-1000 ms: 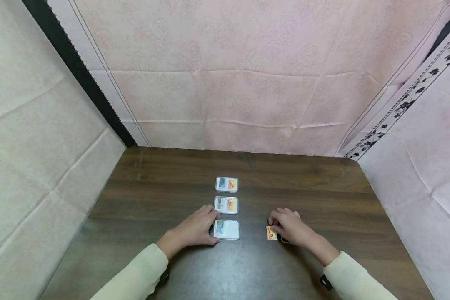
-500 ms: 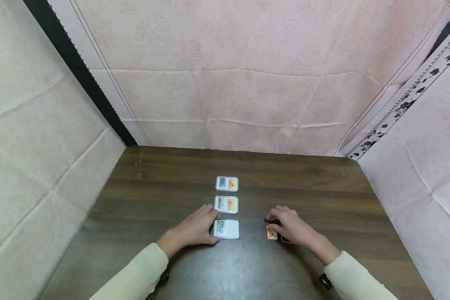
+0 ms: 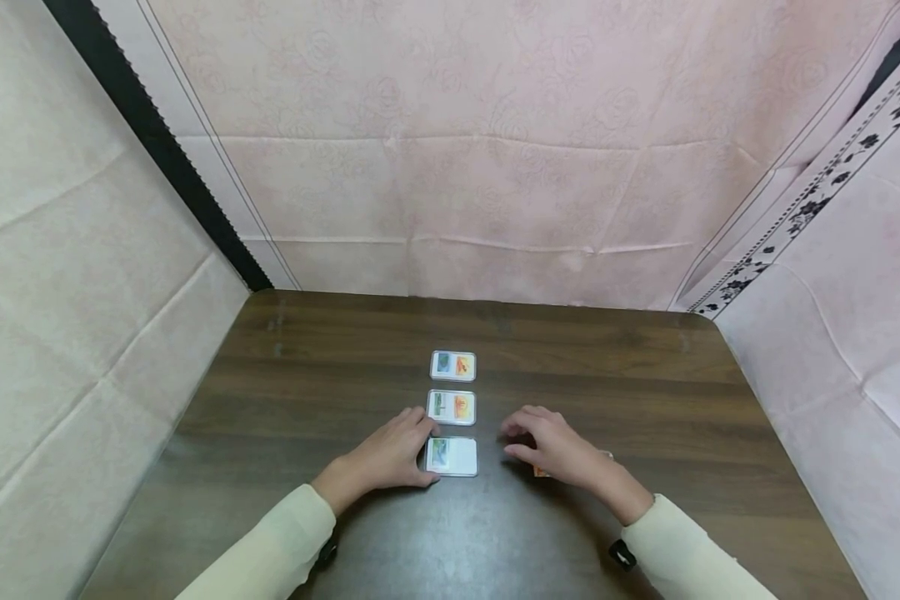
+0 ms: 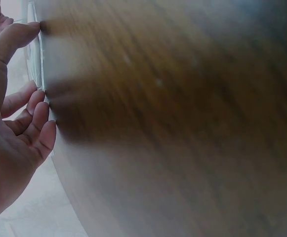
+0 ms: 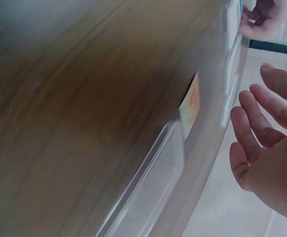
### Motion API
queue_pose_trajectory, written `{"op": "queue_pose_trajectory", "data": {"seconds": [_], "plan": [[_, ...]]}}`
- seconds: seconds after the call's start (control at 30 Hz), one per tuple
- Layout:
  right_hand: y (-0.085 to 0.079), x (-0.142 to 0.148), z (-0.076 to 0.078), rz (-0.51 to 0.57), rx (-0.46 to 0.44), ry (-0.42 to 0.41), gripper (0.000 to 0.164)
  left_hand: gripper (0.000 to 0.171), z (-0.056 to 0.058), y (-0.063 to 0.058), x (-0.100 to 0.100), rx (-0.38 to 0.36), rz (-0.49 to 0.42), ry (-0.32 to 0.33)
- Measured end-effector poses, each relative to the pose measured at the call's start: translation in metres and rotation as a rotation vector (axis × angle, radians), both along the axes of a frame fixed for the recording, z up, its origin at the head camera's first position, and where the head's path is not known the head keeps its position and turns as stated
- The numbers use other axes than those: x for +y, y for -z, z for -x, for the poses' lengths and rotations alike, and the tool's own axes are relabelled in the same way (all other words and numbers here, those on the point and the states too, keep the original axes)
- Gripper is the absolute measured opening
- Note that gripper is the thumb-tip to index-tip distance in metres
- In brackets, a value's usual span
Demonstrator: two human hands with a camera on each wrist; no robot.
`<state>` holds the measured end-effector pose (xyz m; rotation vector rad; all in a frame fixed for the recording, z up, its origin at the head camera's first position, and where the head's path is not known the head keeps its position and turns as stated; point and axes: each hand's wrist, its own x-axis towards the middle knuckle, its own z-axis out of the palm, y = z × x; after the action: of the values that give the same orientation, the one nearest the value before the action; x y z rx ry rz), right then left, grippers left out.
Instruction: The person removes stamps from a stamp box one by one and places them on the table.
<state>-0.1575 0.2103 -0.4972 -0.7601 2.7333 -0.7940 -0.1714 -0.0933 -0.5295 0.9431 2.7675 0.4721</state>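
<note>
My left hand (image 3: 390, 454) holds the nearest white, clear-rimmed card case (image 3: 461, 457), thumb at its near edge and fingers at its far edge. A blue-green picture shows on the left of this case; its right half is plain white. To the right, my right hand (image 3: 558, 450) hovers over the table with fingers loosely bent and nothing between them. Below it a small orange picture card (image 5: 191, 106) lies on the wood, mostly hidden in the head view. Beside that card lies a clear plastic case (image 5: 150, 192), apart from the hand.
Two similar cases lie farther back in a column, the middle case (image 3: 452, 407) and the far case (image 3: 453, 367), each with two pictures. The brown wooden table (image 3: 330, 358) ends at a pale cloth wall (image 3: 450, 200), with cloth on both sides too.
My right hand has moved left, off the orange card and clear case, toward the nearest case, carrying nothing visible. The left hand keeps its place.
</note>
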Motion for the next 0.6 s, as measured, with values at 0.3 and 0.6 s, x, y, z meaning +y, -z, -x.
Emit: {"op": "queue_pose_trajectory", "data": {"seconds": [0.3,0.6], "plan": [[-0.004,-0.029,0.0,0.05,-0.044,-0.025,0.031,0.059,-0.001,-0.002,0.001,-0.029,-0.002,-0.012],[-0.001,-0.051,0.001,0.04,0.009,-0.078,0.032,0.06,0.001,-0.001,0.001,-0.032,0.007,-0.018]]}}
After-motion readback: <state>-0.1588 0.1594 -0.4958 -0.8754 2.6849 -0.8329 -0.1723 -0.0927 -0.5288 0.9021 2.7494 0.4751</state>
